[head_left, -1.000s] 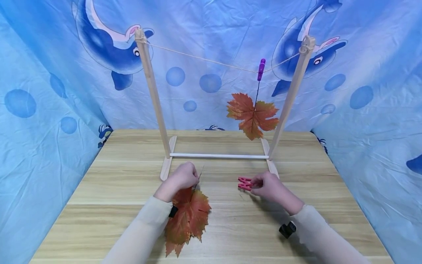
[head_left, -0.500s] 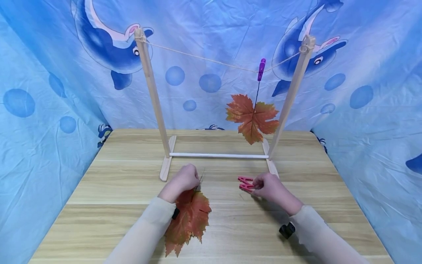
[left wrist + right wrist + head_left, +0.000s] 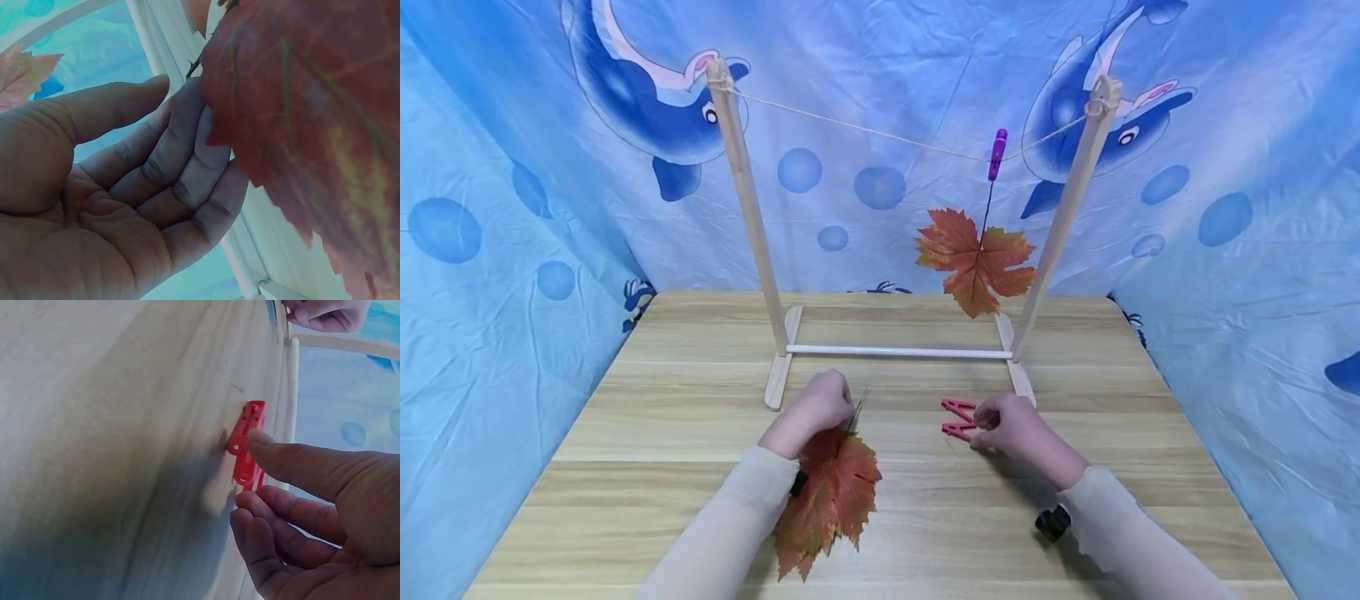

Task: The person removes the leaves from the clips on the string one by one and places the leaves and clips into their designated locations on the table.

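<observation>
Artificial red-orange maple leaves (image 3: 838, 492) lie on the table at the front left, seemingly stacked, with a thin dark stem toward the rack. My left hand (image 3: 817, 406) has curled fingers at that stem; the left wrist view shows the stem (image 3: 194, 66) beside the fingertips and leaf (image 3: 312, 112) overlapping them. Two red plastic clothespins (image 3: 957, 408) lie side by side at the right. My right hand (image 3: 1011, 423) pinches at their near ends; in the right wrist view its thumb lies against one clothespin (image 3: 247, 465), the other fingers curled below.
Behind the hands stands a wooden rack with a left post (image 3: 748, 208), a right post (image 3: 1063, 221) and a white crossbar (image 3: 898, 352). A string (image 3: 865, 131) spans the tops. A purple clothespin (image 3: 997, 155) on it holds a hanging maple leaf (image 3: 976, 265).
Both hands stay nearly in place. The two red clothespins have spread slightly apart at the right fingertips, and the leaf stem beside the left hand has shifted a little. The hanging leaf sways slightly.
</observation>
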Tool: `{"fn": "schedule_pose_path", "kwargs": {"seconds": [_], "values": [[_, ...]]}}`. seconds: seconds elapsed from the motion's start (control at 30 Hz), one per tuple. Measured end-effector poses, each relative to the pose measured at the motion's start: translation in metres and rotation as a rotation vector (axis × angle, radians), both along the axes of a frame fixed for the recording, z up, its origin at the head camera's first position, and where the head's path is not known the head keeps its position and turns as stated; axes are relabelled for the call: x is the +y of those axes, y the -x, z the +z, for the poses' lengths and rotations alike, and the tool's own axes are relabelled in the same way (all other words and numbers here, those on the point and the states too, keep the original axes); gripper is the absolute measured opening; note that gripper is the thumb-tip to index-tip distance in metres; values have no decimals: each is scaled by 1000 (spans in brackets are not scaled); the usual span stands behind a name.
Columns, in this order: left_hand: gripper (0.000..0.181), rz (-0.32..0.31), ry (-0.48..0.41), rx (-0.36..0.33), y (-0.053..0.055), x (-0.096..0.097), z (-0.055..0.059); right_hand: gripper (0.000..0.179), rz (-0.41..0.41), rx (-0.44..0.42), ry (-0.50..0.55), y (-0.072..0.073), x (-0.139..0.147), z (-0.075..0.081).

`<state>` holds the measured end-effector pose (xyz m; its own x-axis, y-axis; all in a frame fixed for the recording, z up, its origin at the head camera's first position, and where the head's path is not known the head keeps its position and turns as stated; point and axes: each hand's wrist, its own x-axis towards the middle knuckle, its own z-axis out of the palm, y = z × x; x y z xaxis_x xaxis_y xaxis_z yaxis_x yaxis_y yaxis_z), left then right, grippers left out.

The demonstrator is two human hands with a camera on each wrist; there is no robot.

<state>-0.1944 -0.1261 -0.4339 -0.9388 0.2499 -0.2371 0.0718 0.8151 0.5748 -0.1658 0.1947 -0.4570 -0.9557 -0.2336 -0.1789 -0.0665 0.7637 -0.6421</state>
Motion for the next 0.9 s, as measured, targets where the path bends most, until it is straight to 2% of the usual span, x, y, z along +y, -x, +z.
{"fn": "schedule_pose_path", "kwargs": {"seconds": [0.2, 0.37, 0.67, 0.9], "values": [[19, 35, -43, -2, -1, -2, 5, 31, -12, -14, -4, 1, 2, 7], [11, 39, -85, 59, -2, -2, 7, 32, -7, -19, 26, 0, 3, 12], [25, -8, -190, 117, -4, -1, 17, 29, 31, 66, 102, -2, 6, 20], [25, -18, -262, 219, -7, 2, 28, 29, 40, 135, 168, -4, 4, 36]]}}
